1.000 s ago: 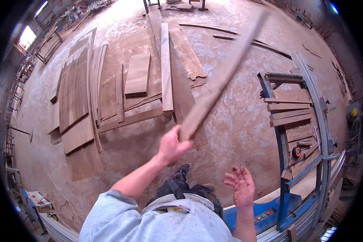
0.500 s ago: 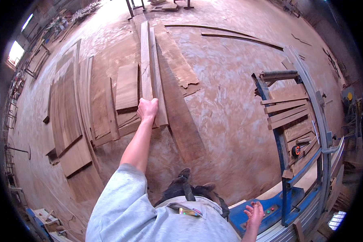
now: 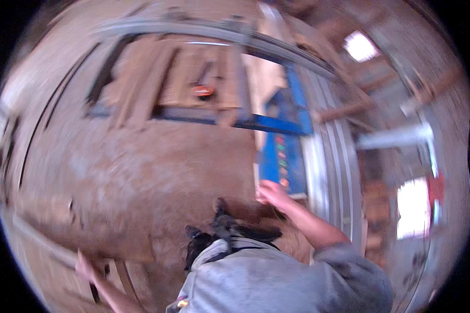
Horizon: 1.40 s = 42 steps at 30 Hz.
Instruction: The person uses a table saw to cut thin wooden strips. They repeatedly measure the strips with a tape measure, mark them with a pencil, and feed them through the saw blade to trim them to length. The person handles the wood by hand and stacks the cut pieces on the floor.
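Note:
The whole picture is smeared by motion. At the lower left, my left hand (image 3: 84, 267) is closed around the near end of a long wooden board (image 3: 49, 242), which runs away toward the left rim. My right hand (image 3: 272, 193) hangs in front of me, nearest the lower end of a blue control panel (image 3: 281, 161) with several coloured buttons. Blur hides the fingers of that hand, and nothing can be made out in it.
Ahead stands a blue and grey metal frame (image 3: 203, 117) bearing several wooden strips (image 3: 141, 78) and an orange-and-black tape measure (image 3: 202, 92). Metal rails (image 3: 329, 172) run along my right. More boards (image 3: 124, 279) lie at the lower left.
My view has swung to the right, so the frame now lies ahead and the floor boards lie at the left. My right hand has come forward beside the control panel. The left still grips the board.

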Available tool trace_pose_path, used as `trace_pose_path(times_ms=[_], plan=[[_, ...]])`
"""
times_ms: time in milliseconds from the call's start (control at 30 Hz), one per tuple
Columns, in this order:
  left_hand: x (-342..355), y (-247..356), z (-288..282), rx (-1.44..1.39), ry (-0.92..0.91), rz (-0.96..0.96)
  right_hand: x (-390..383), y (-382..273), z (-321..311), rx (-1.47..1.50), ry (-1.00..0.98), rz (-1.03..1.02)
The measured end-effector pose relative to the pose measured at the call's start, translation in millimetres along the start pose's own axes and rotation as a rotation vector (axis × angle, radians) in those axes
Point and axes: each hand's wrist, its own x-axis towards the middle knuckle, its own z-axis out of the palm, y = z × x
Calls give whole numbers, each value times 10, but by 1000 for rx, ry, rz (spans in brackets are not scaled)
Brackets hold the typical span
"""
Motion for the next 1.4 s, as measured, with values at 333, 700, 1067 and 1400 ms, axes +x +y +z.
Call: trace_pose_path(times_ms=[333,700,1067,1400], plan=[[378,295,508,493,147,647,223,-46,-1336,190,481,-189],[-4851,2537,4307,209,-1459,863,877,98,-3201,-783,1003,-225],[-8414,2996,6044,646,-1413,1794,872,-46,-3297,-694,875,16],[-7947,3498,6458,633,-1541,1777,888,-99,-3306,-591,908,59]])
